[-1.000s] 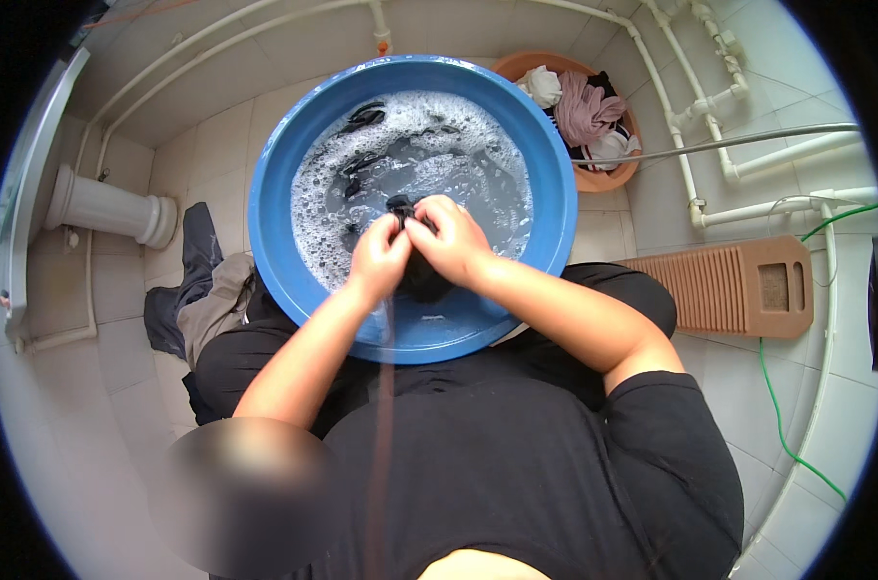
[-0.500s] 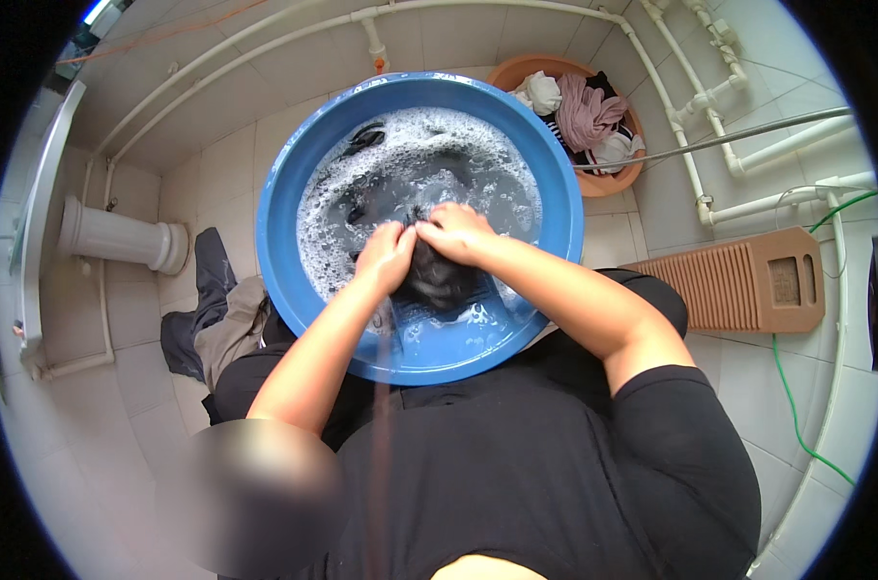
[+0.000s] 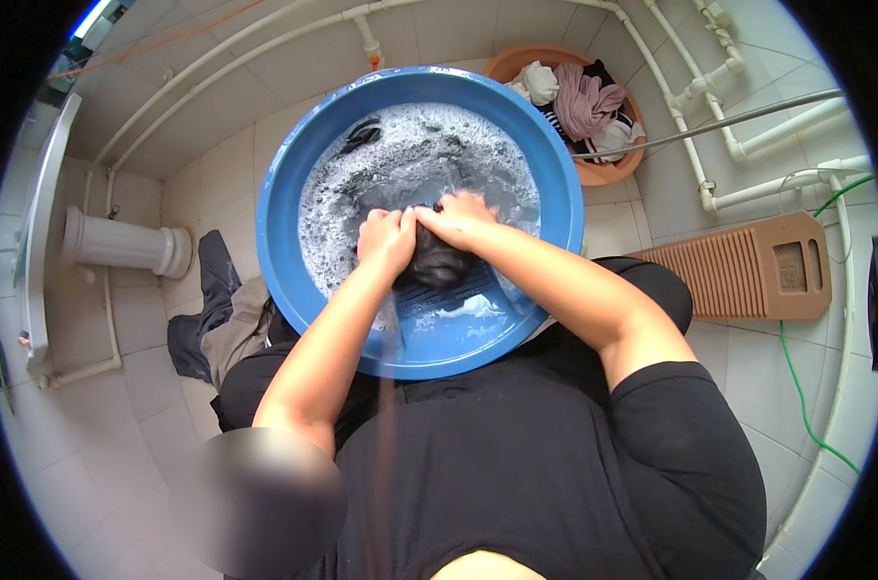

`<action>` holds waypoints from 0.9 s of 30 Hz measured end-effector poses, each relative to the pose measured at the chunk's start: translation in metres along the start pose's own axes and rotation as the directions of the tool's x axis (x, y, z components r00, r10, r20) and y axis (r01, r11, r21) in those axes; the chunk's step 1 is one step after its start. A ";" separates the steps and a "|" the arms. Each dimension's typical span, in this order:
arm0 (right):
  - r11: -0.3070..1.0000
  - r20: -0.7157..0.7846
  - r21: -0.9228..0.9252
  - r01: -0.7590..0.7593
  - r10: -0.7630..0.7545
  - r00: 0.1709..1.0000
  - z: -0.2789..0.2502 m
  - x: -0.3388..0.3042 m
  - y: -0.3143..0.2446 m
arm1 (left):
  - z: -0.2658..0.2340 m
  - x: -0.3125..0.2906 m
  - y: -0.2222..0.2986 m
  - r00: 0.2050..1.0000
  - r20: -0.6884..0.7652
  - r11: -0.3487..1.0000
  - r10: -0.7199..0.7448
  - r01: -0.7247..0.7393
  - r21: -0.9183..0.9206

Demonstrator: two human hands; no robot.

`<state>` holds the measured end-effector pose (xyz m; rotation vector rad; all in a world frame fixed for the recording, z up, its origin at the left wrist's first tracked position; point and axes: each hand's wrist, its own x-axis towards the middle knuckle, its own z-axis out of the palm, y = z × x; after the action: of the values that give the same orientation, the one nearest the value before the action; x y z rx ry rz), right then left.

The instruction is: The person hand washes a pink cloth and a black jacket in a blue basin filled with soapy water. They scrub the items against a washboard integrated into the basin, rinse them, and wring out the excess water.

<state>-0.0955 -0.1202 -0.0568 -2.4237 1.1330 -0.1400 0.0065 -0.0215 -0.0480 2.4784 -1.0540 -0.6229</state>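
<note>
A large blue basin [image 3: 561, 217] in front of me holds grey, foamy water [image 3: 328, 222]. Wet black cloth [image 3: 439, 269] is bunched over the ribbed slope on the basin's near side; what kind of garment it is I cannot tell. My left hand [image 3: 388, 240] grips it from the left, fingers curled. Thumb to thumb beside it, my right hand [image 3: 461, 220] closes on the same cloth, its fingertips slightly blurred and partly hidden. Another dark piece of cloth [image 3: 363, 135] pokes out of the foam at the far left of the basin.
An orange-brown tub [image 3: 635, 172] of pink, white and dark clothes stands behind right. To the right lies a brown washboard [image 3: 738, 268], with a green hose [image 3: 794, 387] nearby. Dark trousers [image 3: 214, 309] lie on the left floor near a white pedestal [image 3: 125, 242]. White pipes line the walls.
Both hands, still on the black cloth, have shifted slightly, and the bunched cloth has moved a little away from me. More of the ribbed slope shows. The whole view has tilted slightly.
</note>
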 end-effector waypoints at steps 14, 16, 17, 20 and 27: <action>0.973 0.269 0.220 -0.070 0.008 0.963 -0.011 -0.002 -0.014 | 0.006 -0.003 -0.003 0.979 -0.205 0.972 -0.008 -0.040 -0.230; 0.986 0.226 0.165 -0.011 -0.027 0.974 -0.019 -0.001 -0.010 | -0.011 0.003 0.002 0.982 0.151 0.993 -0.112 0.116 -0.017; 0.990 0.216 0.139 0.012 -0.042 0.975 -0.021 -0.006 -0.006 | -0.002 -0.005 -0.006 1.000 0.000 0.997 -0.006 0.006 -0.076; 0.871 0.135 0.434 0.229 -0.314 0.940 -0.033 -0.061 0.003 | 0.006 -0.067 -0.019 0.934 -0.259 0.873 0.244 -0.328 -0.361; 0.844 0.023 0.371 0.387 -0.425 0.905 0.001 -0.046 0.002 | 0.023 -0.049 -0.026 0.913 -0.280 0.897 0.296 -0.367 -0.248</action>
<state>-0.1267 -0.0871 -0.0541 -2.2674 0.4748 -0.3202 -0.0214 0.0278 -0.0676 1.9910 -1.1603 -0.3388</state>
